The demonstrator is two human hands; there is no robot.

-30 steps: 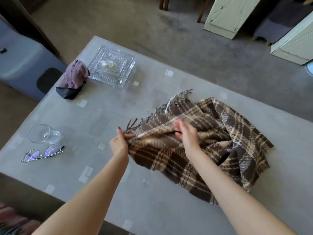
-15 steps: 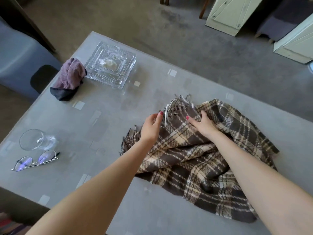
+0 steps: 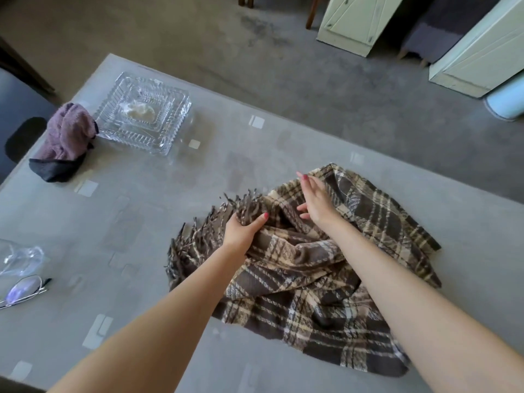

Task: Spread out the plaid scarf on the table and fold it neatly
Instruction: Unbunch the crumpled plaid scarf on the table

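The brown and beige plaid scarf [image 3: 326, 293] lies bunched in a rumpled heap on the right half of the grey table [image 3: 141, 251]. Its dark fringe spills out toward the left of the heap. My left hand [image 3: 243, 231] is closed around a bunch of that fringed end near the heap's left side. My right hand [image 3: 316, 202] rests on the scarf's far part, fingers spread and apart, palm against the cloth, gripping nothing that I can see.
A square cut-glass dish [image 3: 143, 112] stands at the table's far left, with a purple and black cloth [image 3: 63, 143] beside it. A drinking glass [image 3: 19, 260] and spectacles [image 3: 19, 290] lie at the left edge. Pale cabinets [image 3: 360, 21] stand on the floor beyond.
My left hand has closed on the fringed end, which it was only reaching for half a second ago. My right hand has slid farther across the scarf and opened its fingers.
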